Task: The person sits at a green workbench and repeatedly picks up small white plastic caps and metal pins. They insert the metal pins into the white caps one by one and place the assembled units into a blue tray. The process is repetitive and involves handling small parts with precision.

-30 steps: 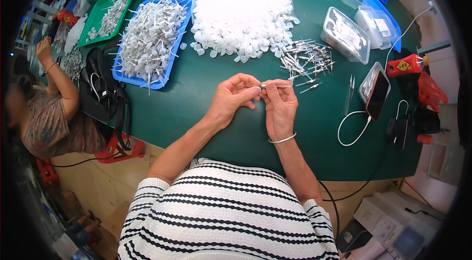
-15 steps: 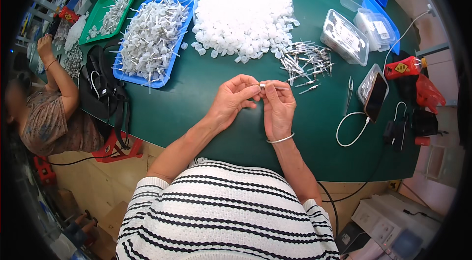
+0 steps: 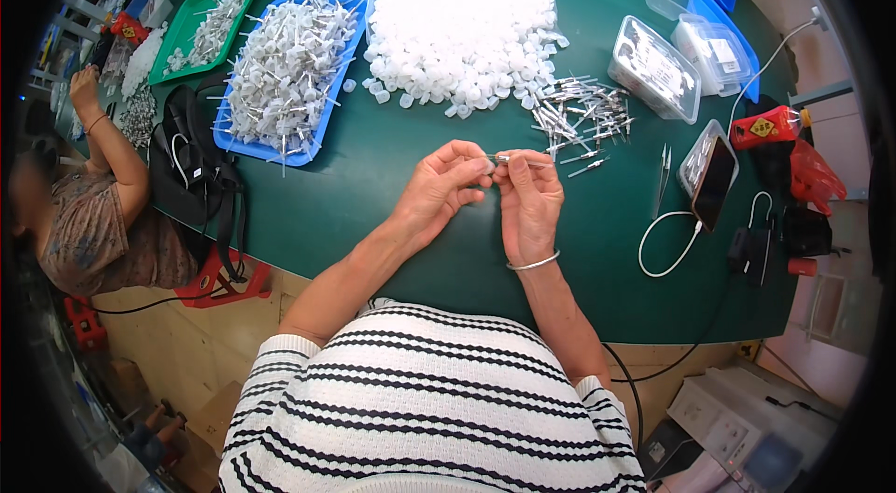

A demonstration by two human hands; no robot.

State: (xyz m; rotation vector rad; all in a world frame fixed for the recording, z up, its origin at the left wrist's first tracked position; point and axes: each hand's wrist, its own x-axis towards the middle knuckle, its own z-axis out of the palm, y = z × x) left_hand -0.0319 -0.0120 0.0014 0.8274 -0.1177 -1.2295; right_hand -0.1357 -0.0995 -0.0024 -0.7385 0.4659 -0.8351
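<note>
My left hand [image 3: 435, 191] and my right hand [image 3: 530, 208] meet over the green table, fingertips almost touching. The right thumb and fingers pinch a thin metal pin [image 3: 538, 164], which lies crosswise and points at the left fingertips. Between the left thumb and forefinger is a small translucent white cap [image 3: 487, 169], mostly covered by the fingers. Just beyond the right hand lies a loose pile of similar metal pins [image 3: 583, 111]. Past both hands a heap of white plastic caps [image 3: 457, 41] spills from a clear bag.
A blue tray [image 3: 297, 158] holds capped pins; a green tray [image 3: 161, 73] lies beyond it. On the right are tweezers [image 3: 663, 178], a phone [image 3: 714, 185] with a white cable [image 3: 644, 255], and a clear box [image 3: 656, 73]. A black bag [image 3: 187, 148] and another person [image 3: 112, 204] are left.
The fingertips have shifted slightly; the pin's end near the left fingers now shows a little differently, and the cap is more visible. Both arms stay in place.
</note>
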